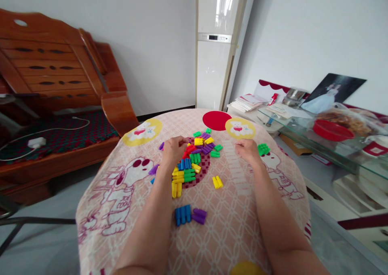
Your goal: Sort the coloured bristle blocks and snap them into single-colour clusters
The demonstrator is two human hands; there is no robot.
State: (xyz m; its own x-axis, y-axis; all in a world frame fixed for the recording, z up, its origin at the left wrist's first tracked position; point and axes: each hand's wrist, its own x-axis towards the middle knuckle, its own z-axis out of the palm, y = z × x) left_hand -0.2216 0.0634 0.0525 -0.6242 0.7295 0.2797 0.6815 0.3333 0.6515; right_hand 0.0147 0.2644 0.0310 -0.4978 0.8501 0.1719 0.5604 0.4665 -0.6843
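A heap of small bullet-shaped plastic building blocks (195, 158) in red, yellow, green, blue and purple lies on the round table. My left hand (175, 149) is over the heap's left side, fingers bent and close together; what they may hold is hidden. To the right of the heap, my right hand (247, 149) is curled with its fingertips pinched, and I cannot make out anything between them. A green cluster of blocks (263, 149) lies just right of that hand. Nearer me are a yellow block (217, 182), a blue row of blocks (182, 214) and a purple block (199, 216).
A patterned cloth (224, 230) covers the table. On the left stands a wooden bench (60, 68) with a white charger (36, 142) and cable. A glass-topped cabinet (321, 133) at the right bears papers, a photograph and a red bowl (332, 130). A tall white appliance (214, 72) stands behind.
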